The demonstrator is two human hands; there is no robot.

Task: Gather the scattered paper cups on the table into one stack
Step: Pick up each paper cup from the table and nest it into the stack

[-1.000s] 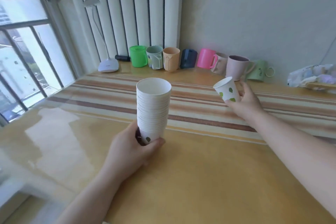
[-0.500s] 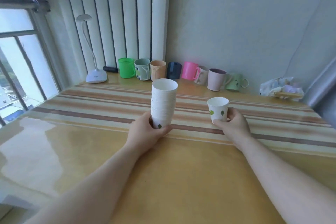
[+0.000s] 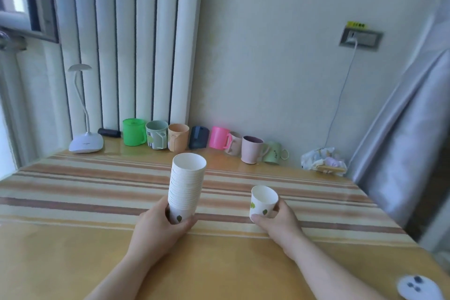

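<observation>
A tall stack of white paper cups [image 3: 187,185] with green leaf prints stands upright at the middle of the table, and my left hand [image 3: 158,229] grips its base. A single white paper cup [image 3: 263,201] with the same leaf print is held upright in my right hand [image 3: 277,224], a hand's width to the right of the stack and lower than its rim. The two do not touch.
A row of coloured mugs [image 3: 180,137] lines the back wall, with a white desk lamp [image 3: 85,145] at the back left and a crumpled packet [image 3: 323,161] at the back right. A grey curtain [image 3: 401,141] hangs right. A white round object [image 3: 420,290] lies front right.
My right hand has brought the single cup from the far right toward me and closer to the stack. The view has tilted upward, showing more wall.
</observation>
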